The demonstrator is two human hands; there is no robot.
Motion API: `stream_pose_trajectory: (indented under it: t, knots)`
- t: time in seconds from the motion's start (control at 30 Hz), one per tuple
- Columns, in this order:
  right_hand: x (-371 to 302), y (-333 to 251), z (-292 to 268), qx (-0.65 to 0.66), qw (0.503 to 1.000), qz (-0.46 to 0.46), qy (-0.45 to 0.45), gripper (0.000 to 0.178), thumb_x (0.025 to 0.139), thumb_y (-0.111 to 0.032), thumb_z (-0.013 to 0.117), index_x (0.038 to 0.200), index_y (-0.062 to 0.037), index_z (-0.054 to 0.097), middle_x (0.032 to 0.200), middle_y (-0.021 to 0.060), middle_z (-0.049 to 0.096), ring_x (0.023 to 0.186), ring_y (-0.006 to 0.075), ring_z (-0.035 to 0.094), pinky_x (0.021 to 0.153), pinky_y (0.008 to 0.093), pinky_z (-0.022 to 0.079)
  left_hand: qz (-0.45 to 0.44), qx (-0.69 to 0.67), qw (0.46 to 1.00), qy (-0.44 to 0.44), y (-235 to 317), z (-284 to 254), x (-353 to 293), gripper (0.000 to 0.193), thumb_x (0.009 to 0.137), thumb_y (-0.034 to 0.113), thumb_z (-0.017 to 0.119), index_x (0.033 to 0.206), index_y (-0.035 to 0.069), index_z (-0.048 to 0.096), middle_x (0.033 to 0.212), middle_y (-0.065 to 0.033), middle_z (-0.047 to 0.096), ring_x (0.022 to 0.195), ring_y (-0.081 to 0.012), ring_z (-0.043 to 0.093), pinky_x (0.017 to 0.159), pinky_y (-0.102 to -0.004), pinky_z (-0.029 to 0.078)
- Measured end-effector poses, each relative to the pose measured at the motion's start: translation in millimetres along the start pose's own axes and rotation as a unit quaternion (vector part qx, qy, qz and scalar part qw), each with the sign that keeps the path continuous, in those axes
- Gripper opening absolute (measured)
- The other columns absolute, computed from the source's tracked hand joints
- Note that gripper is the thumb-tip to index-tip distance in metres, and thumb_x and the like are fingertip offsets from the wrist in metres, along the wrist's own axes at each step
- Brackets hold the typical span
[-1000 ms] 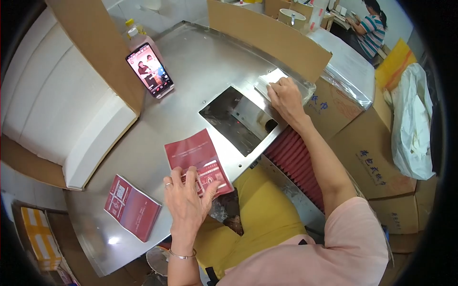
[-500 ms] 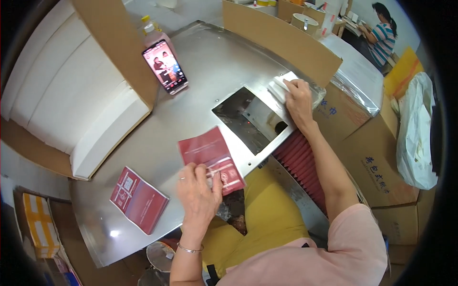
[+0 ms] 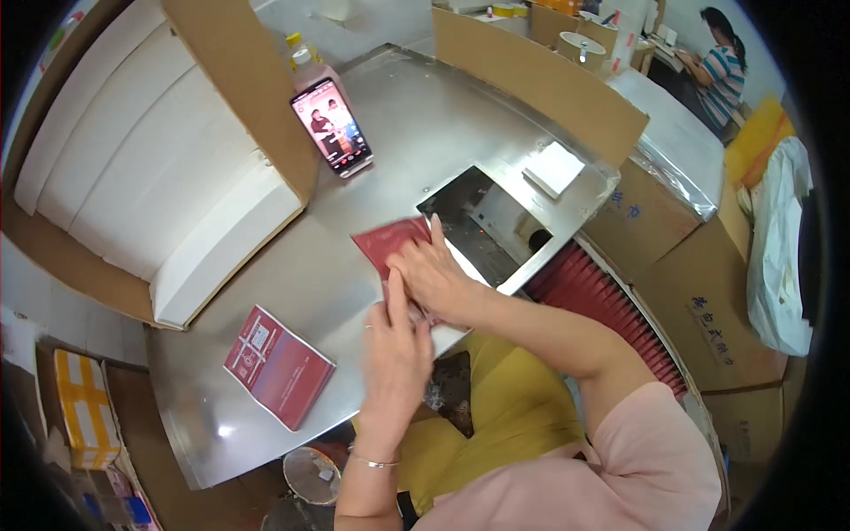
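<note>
A red printed packet (image 3: 386, 242), flat and flexible, lies over the near edge of the steel table. My left hand (image 3: 397, 354) is closed on its near end, fingers pointing away from me. Across its middle lies my right hand (image 3: 434, 276), fingers curled onto the packet and one finger stretched along its right edge. Both hands touch, hiding most of the packet's near half; whether anything white is under the fingers cannot be seen. A stack of red printed packets (image 3: 282, 367) rests to the left. White folded tissues (image 3: 554, 168) sit beyond the rectangular opening (image 3: 487, 226).
A phone (image 3: 332, 128) leans on a bottle at the back. An open carton (image 3: 226, 243) of white stacks stands left. Red packets (image 3: 602, 296) fill a row at right, beside cartons (image 3: 708, 310). Another person (image 3: 722, 75) sits far right. A bin (image 3: 312, 473) is below the table.
My right hand has left the white tissues and come over to the red packet, beside my left hand. The left hand keeps hold of the packet. The whole view has shifted slightly.
</note>
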State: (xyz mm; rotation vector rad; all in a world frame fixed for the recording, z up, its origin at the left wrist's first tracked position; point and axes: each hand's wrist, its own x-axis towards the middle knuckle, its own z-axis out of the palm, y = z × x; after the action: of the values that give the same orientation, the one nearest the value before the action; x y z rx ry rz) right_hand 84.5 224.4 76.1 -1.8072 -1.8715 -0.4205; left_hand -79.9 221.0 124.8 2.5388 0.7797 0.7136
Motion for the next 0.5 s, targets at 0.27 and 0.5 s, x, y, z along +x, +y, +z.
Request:
stream_pose_trajectory:
  t: [0.27, 0.5]
  knots:
    - [-26.7, 85.6, -21.6, 0.016, 0.959, 0.224, -0.172, 0.016, 0.084, -0.011, 0.062, 0.076, 0.0007, 0.069, 0.077, 0.023, 0.069, 0.075, 0.0423, 0.069, 0.067, 0.0491, 0.057, 0.047, -0.017, 0.998, -0.03, -11.3, -24.2, -38.0, 0.043, 0.077, 0.004, 0.074, 0.12, 0.004, 0.068, 0.102, -0.0146, 0.06, 0.091, -0.03, 0.058, 0.083, -0.0406, 0.049]
    - [-55.9, 136.2, -96.0, -0.246, 0.947, 0.171, 0.118, 0.017, 0.087, -0.017, 0.066, 0.08, -0.0012, 0.065, 0.081, 0.0139, 0.062, 0.083, 0.0311, 0.06, 0.071, 0.0421, 0.05, -0.075, 0.104, 0.972, 0.197, -71.3, -95.6, -78.4, 0.042, 0.071, -0.005, 0.059, 0.112, 0.002, 0.061, 0.122, -0.0201, 0.056, 0.116, -0.039, 0.051, 0.102, -0.0495, 0.039]
